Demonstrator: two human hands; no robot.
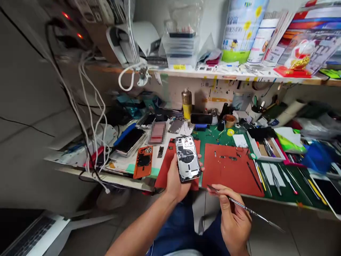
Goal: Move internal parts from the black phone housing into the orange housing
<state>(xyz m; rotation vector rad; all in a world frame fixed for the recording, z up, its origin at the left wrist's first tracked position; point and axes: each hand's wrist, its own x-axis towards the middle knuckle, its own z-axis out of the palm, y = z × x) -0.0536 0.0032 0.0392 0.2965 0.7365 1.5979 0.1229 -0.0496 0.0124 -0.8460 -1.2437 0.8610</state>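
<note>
Workbench point(128, 180); 2 hands point(236, 217) (around phone point(188, 160), tool point(252, 212))

At my twelve o'clock a long white shelf point(202, 74) runs across a pale, marked wall point(173, 89), its ends showing brown edging. Beneath it, my workbench point(128, 183) spans nine to three o'clock. A plain grey wall point(23, 96) stands dim at ten, where two red lights point(80, 36) glow near eleven. Grey floor tiles point(301, 231) with thin joints show around five.
</note>
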